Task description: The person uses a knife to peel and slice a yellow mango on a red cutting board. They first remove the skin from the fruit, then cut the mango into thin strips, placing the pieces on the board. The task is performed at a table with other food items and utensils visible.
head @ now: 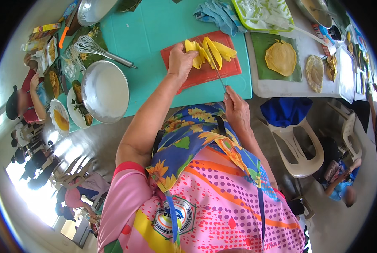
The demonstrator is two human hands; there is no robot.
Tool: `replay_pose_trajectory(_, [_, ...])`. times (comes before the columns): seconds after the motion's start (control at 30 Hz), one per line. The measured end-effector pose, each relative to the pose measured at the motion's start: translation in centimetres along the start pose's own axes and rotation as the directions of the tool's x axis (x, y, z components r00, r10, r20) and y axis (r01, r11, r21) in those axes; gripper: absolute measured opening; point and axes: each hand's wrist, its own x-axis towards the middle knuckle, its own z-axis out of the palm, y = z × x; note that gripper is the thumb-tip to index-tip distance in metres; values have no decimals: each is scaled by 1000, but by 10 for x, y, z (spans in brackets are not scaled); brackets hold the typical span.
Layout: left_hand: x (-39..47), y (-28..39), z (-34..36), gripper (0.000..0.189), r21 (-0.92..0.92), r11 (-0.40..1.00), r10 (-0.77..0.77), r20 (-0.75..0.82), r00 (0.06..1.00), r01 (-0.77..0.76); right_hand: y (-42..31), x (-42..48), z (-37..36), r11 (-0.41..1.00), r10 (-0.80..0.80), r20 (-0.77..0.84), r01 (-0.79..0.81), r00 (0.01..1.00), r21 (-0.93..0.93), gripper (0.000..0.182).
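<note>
Yellow mango slices (217,52) lie fanned out on a red cutting board (201,80), which rests near the front edge of the turquoise table (150,85). My left hand (181,61) presses on the left slices with thumb and fingers. In my right hand (237,107) is the handle of a knife (220,79); its thin blade reaches up between the slices at the middle of the board. How deep the blade has cut is not clear.
Left stand a metal bowl (105,91), a whisk (103,52) and plates of food (60,117). A blue cloth (215,15) and green tray (264,15) lie beyond the board. Right, a flat round food (280,58) sits on a banana leaf. A plastic chair (297,151) stands below; people sit farther off.
</note>
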Motion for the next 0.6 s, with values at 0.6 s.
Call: replay_pose_trajectory(0.6, [-21, -6, -33, 30, -131, 974, -181, 48, 982, 186, -1, -19, -6, 948, 234, 52, -240, 971, 208, 31])
